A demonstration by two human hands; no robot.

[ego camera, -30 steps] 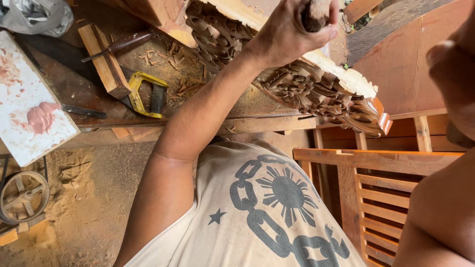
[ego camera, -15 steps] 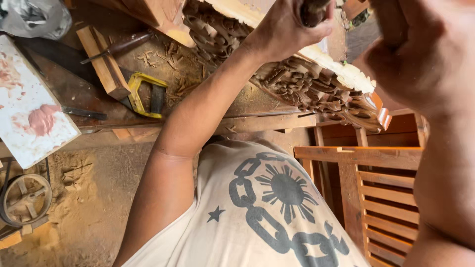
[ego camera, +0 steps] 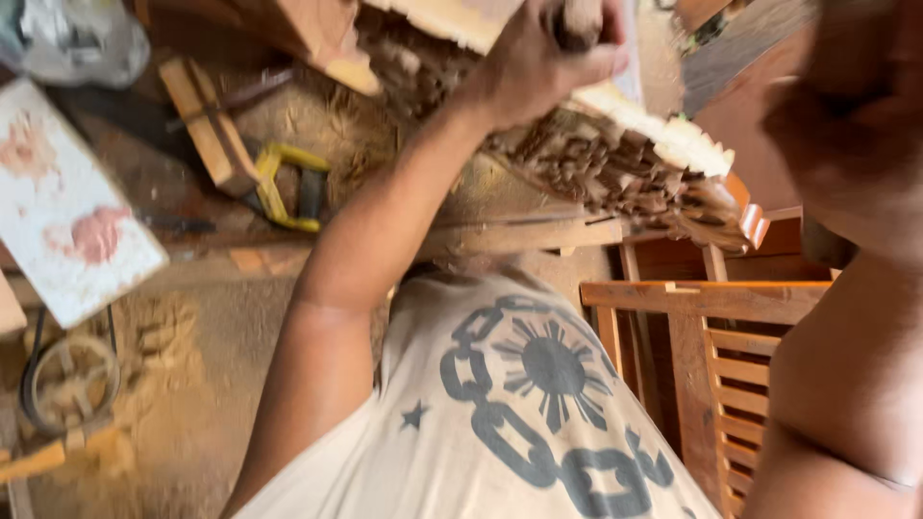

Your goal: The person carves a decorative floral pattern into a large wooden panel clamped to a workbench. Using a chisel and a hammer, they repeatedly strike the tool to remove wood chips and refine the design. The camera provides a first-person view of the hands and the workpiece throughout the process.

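My left hand reaches up and is closed around a round wooden tool handle, set against an ornately carved wooden panel with a pale top edge. The tool's tip is hidden behind my fingers. My right hand is raised at the right edge, close to the camera and blurred. Whether it holds anything cannot be made out. My white shirt with a dark chain-and-sun print fills the lower middle.
A yellow-handled saw and a wooden block lie on the bench at left. Beside them is a white board with pink stains. A slatted wooden frame stands lower right. A pulley wheel rests on the sawdust-covered floor.
My right arm has swung in from the right edge and is raised close to the camera. My left hand keeps its grip on the handle at the carving.
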